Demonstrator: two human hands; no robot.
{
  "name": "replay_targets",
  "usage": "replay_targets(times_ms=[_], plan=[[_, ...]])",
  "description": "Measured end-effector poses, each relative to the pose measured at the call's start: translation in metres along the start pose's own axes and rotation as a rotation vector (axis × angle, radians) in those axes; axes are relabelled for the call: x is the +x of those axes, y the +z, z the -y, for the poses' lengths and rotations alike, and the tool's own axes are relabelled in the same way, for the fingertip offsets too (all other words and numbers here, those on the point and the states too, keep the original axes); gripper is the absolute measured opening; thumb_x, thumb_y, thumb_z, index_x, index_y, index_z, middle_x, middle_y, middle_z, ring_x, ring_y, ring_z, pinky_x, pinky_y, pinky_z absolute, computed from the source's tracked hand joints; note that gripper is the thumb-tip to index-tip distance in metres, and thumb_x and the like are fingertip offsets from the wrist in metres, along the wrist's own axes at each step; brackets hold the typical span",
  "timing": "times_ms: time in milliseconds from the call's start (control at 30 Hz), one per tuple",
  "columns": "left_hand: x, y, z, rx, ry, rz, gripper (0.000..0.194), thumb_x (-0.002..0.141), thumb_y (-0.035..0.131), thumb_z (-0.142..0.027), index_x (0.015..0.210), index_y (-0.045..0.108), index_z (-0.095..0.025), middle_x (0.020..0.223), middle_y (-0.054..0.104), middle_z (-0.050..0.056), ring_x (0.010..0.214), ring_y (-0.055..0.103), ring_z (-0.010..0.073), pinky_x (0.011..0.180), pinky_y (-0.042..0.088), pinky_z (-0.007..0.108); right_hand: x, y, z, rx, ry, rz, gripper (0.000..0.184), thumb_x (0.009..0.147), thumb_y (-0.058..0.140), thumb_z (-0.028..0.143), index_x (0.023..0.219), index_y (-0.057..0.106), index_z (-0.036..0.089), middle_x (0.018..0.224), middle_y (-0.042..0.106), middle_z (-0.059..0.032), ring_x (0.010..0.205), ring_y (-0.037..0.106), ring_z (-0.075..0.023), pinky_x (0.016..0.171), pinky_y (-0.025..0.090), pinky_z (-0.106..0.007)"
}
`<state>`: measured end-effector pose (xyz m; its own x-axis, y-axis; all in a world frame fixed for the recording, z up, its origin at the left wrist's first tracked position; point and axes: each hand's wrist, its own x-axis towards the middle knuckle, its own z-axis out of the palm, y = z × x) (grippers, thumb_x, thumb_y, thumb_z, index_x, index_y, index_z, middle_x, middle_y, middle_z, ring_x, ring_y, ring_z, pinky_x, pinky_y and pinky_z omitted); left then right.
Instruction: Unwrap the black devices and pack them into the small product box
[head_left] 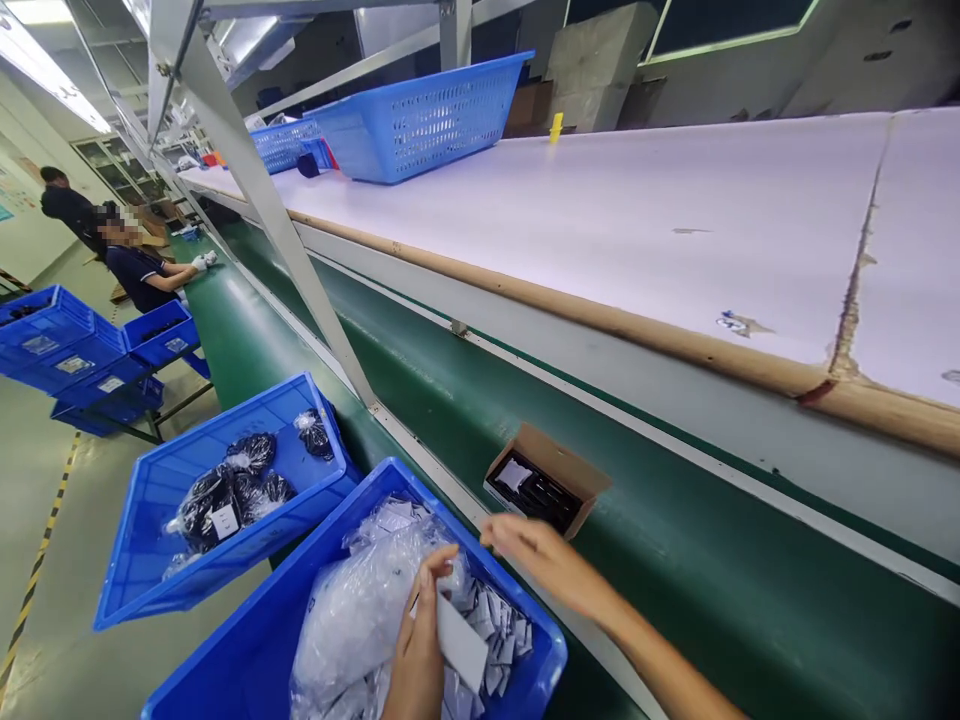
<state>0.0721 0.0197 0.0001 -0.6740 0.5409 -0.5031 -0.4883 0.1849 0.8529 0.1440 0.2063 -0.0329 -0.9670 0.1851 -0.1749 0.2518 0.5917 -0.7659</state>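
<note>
My left hand (418, 640) is over the near blue bin (247, 650), with its thumb and fingers pinched on a small white packet (463, 640). The bin holds several such white packets and a clear plastic bag (360, 600). My right hand (536, 560) reaches across the bin's far corner, fingers stretched out and holding nothing. Its fingertips lie close to an open brown cardboard box (547, 482) with black parts inside, which sits on the green conveyor belt (675, 590).
A second blue bin (165, 520) to the left holds black parts in clear bags. A slanted metal post (262, 200) rises from the belt's edge. A white shelf (637, 220) carries blue baskets (420, 120). Other people work at the belt's far left, beside stacked blue crates (67, 350).
</note>
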Motion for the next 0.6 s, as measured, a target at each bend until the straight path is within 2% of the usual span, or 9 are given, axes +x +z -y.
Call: replay_targets(times_ms=[67, 100, 133, 200, 267, 300, 400, 500, 600], plan=[[-0.007, 0.019, -0.001, 0.109, 0.144, -0.028, 0.06, 0.088, 0.041, -0.068, 0.125, 0.06, -0.025, 0.138, 0.051, 0.006, 0.137, 0.032, 0.0245, 0.117, 0.018, 0.036, -0.039, 0.003, 0.031, 0.389, -0.103, 0.109, 0.038, 0.105, 0.036, 0.044, 0.124, 0.058, 0.018, 0.098, 0.064, -0.0058, 0.086, 0.061, -0.0236, 0.073, 0.052, -0.028], [-0.012, 0.027, -0.001, 0.147, 0.193, -0.016, 0.061, 0.09, 0.038, -0.067, 0.129, 0.056, -0.024, 0.143, 0.046, 0.006, 0.14, 0.027, 0.0241, 0.119, 0.013, 0.036, -0.051, 0.002, 0.038, 0.506, -0.12, 0.115, 0.04, 0.103, 0.04, 0.047, 0.122, 0.059, 0.018, 0.095, 0.064, -0.0056, 0.084, 0.061, -0.0244, 0.072, 0.052, -0.029], [-0.017, 0.034, -0.001, 0.174, 0.206, 0.017, 0.061, 0.091, 0.038, -0.064, 0.134, 0.052, -0.023, 0.148, 0.041, 0.007, 0.142, 0.024, 0.0245, 0.12, 0.011, 0.038, -0.058, 0.001, 0.04, 0.529, -0.121, 0.085, 0.039, 0.101, 0.043, 0.048, 0.119, 0.06, 0.018, 0.095, 0.064, -0.0054, 0.085, 0.061, -0.0251, 0.073, 0.051, -0.03], [-0.031, 0.036, 0.001, 0.246, 0.223, 0.098, 0.061, 0.093, 0.043, -0.057, 0.143, 0.041, -0.021, 0.153, 0.033, 0.01, 0.143, 0.022, 0.0263, 0.12, 0.012, 0.042, -0.056, -0.005, 0.022, 0.355, -0.058, -0.047, 0.035, 0.102, 0.04, 0.04, 0.117, 0.061, 0.017, 0.1, 0.064, -0.0071, 0.091, 0.06, -0.0262, 0.08, 0.05, -0.032], [-0.047, 0.02, 0.004, 0.365, 0.306, 0.161, 0.061, 0.094, 0.048, -0.047, 0.146, 0.033, -0.02, 0.154, 0.029, 0.012, 0.142, 0.022, 0.0278, 0.119, 0.015, 0.046, -0.041, -0.012, -0.017, -0.011, 0.132, -0.189, 0.035, 0.1, 0.035, 0.024, 0.125, 0.057, 0.014, 0.112, 0.063, -0.0103, 0.101, 0.058, -0.0263, 0.087, 0.048, -0.032], [-0.055, 0.005, 0.007, 0.44, 0.362, 0.176, 0.059, 0.094, 0.049, -0.043, 0.146, 0.033, -0.02, 0.153, 0.03, 0.013, 0.142, 0.024, 0.0282, 0.118, 0.017, 0.047, -0.031, -0.012, -0.04, -0.247, 0.315, -0.255, 0.037, 0.098, 0.033, 0.016, 0.125, 0.057, 0.014, 0.116, 0.061, -0.0104, 0.104, 0.058, -0.0253, 0.091, 0.046, -0.031], [-0.077, -0.062, 0.02, 0.695, 0.43, 0.099, 0.05, 0.094, 0.048, -0.036, 0.142, 0.039, -0.021, 0.147, 0.038, 0.015, 0.138, 0.03, 0.029, 0.115, 0.025, 0.049, -0.008, 0.001, -0.099, -0.423, 0.527, -0.233, 0.04, 0.094, 0.033, 0.006, 0.128, 0.055, 0.004, 0.118, 0.058, -0.0208, 0.101, 0.059, -0.0316, 0.088, 0.048, -0.039], [-0.097, -0.141, 0.043, 0.989, 0.315, -0.056, 0.046, 0.092, 0.049, -0.035, 0.136, 0.046, -0.02, 0.139, 0.047, 0.016, 0.131, 0.04, 0.0314, 0.11, 0.033, 0.052, -0.006, 0.025, -0.128, -0.503, 0.59, -0.16, 0.034, 0.092, 0.04, 0.007, 0.117, 0.063, 0.003, 0.105, 0.061, -0.0232, 0.091, 0.061, -0.0356, 0.077, 0.052, -0.044], [-0.113, -0.208, 0.064, 1.254, 0.106, -0.148, 0.045, 0.087, 0.054, -0.034, 0.127, 0.054, -0.014, 0.133, 0.052, 0.019, 0.124, 0.047, 0.0348, 0.105, 0.04, 0.054, -0.019, 0.035, -0.133, -0.595, 0.575, -0.173, 0.031, 0.091, 0.042, 0.01, 0.105, 0.07, 0.005, 0.111, 0.057, -0.0258, 0.097, 0.057, -0.0406, 0.079, 0.05, -0.05]])
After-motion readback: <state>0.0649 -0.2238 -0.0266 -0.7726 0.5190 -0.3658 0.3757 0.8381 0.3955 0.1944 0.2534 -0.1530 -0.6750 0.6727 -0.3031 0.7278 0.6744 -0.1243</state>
